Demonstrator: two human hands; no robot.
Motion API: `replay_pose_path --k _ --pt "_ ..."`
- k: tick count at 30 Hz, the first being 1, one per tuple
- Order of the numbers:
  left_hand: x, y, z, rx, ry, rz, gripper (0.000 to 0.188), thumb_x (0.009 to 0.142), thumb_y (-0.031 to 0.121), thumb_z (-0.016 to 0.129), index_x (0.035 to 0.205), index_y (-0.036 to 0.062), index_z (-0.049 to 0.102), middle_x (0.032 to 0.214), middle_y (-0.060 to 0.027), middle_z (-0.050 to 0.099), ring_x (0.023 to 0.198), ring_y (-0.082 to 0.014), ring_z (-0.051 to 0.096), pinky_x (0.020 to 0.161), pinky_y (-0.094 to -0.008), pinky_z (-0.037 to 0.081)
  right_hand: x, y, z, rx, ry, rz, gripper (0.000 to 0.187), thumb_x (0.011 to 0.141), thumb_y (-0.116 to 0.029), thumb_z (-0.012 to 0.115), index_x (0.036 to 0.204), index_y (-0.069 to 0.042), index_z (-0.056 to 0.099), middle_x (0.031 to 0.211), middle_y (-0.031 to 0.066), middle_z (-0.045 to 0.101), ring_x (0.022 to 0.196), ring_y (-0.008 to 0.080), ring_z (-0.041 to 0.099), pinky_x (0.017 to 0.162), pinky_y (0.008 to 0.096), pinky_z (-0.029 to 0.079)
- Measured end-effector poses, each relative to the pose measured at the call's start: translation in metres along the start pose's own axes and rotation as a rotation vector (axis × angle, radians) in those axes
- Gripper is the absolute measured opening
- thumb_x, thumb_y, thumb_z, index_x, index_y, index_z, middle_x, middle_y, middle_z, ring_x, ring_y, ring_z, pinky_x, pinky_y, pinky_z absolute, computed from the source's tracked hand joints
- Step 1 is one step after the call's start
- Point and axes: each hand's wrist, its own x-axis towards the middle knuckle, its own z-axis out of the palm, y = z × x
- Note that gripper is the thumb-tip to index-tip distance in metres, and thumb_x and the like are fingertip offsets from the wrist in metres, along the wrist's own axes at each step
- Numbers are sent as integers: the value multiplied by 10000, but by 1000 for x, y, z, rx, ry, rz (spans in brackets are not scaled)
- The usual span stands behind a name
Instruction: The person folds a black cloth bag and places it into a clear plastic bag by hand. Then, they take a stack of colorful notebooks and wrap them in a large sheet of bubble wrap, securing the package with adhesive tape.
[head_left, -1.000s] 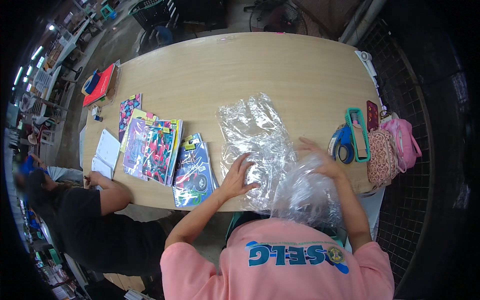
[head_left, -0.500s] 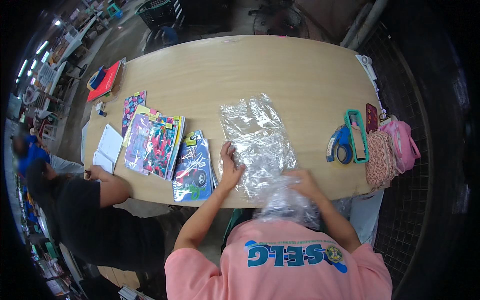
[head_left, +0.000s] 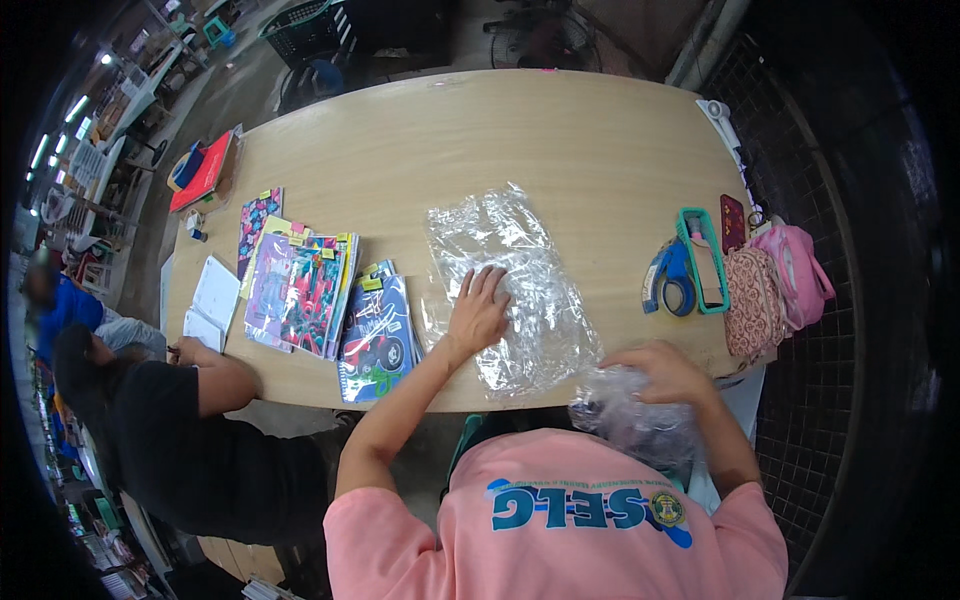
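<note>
Clear plastic bags (head_left: 530,330) lie spread in a wrinkled layer at the middle of the table, near its front edge. My left hand (head_left: 480,312) rests flat on them with fingers stretched out. To the right, at the table's edge, my right hand (head_left: 662,374) is closed on a crumpled bundle of clear plastic (head_left: 632,415), which hangs toward my lap. Left of the bags sits a notebook with a vehicle on its blue cover (head_left: 375,335). Beside it are several patterned notebooks (head_left: 310,300) with yellow and pink tabs.
At right are a blue tape dispenser (head_left: 672,280), a teal basket (head_left: 705,260), a patterned pouch (head_left: 752,300) and a pink bag (head_left: 795,275). A co-worker in black (head_left: 200,450) sits at left by an open notebook (head_left: 212,300). A red folder (head_left: 205,175) lies far left.
My left hand has moved up and right onto the bags and flattened. My right hand has drawn the crumpled plastic bundle right, off the spread layer to the table's edge.
</note>
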Motion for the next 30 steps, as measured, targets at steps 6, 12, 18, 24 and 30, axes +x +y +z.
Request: replay_pose_path --k 6,12,18,24,30 --pt "36 -44 9 -1091 -36 -493 284 905 277 503 1016 15 500 781 -147 639 682 -329 644 609 -420 523 104 -44 48 -273 -258 120 957 608 -79 672 1434 -302 244 1484 220 147 970 370 619 776 449 511" --pt "67 -144 -67 -1088 -224 -615 142 871 143 583 937 24 540 813 -93 649 687 -166 663 542 -282 515 131 7 101 -378 -337 174 1022 599 -153 701 1458 -310 168 1509 221 -28 932 349 643 771 426 522" --pt "61 -243 -100 -1085 25 -884 116 909 190 529 935 78 551 817 -52 617 694 -175 653 542 -302 515 127 8 102 -368 -368 163 1083 574 -120 690 1467 -302 103 1508 217 -62 902 360 649 744 434 530" --pt "45 -245 -49 -750 -634 -758 451 812 291 677 1166 37 562 759 -84 641 771 -210 644 670 -407 537 127 4 104 -389 -356 162 1095 575 -172 740 1466 -307 116 1505 218 -83 894 352 651 756 420 530" --pt "54 -263 -35 -136 73 -770 307 819 300 665 1015 66 636 828 -118 692 824 -304 659 738 -392 516 131 3 98 -369 -371 178 1102 575 -185 760 1465 -307 123 1502 226 -86 894 347 652 757 410 532"
